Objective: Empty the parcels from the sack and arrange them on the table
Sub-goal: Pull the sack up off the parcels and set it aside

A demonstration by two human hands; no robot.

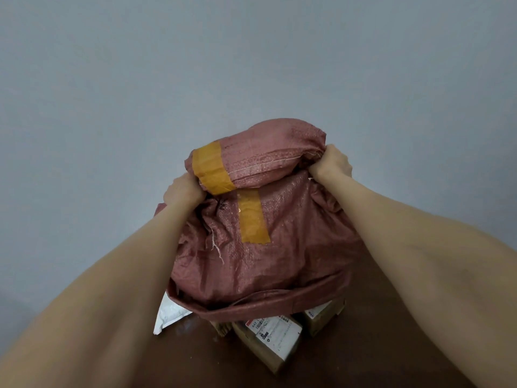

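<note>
1. The sack (279, 256) is dull red-brown woven plastic, crinkled, with loose threads on its left side. It is held upside down at frame centre. The stitched end is up and folded over, and the open mouth hangs down over the table (391, 345).
2. One glossy amber tape strip (212, 169) wraps the folded top at 10 o'clock. A second tape strip (253, 217) runs down the sack's face just below it.
3. The left hand (183, 191) has its fingers curled, gripping bunched fabric at the 9 o'clock corner. The right hand (333, 163) grips the 2 o'clock corner the same way.
4. Parcels lie on the table under the mouth.
   - At 6 o'clock is a rectangular cardboard box (268, 340) with a white printed label.
   - At 5 o'clock, just beside it, is a second cardboard box (321, 315).
   - At 7 o'clock is a soft, flat white mailer (167, 315), partly hidden by the rim.
5. The table is dark brown and smooth. The wall (167, 65) is plain matt grey.
</note>
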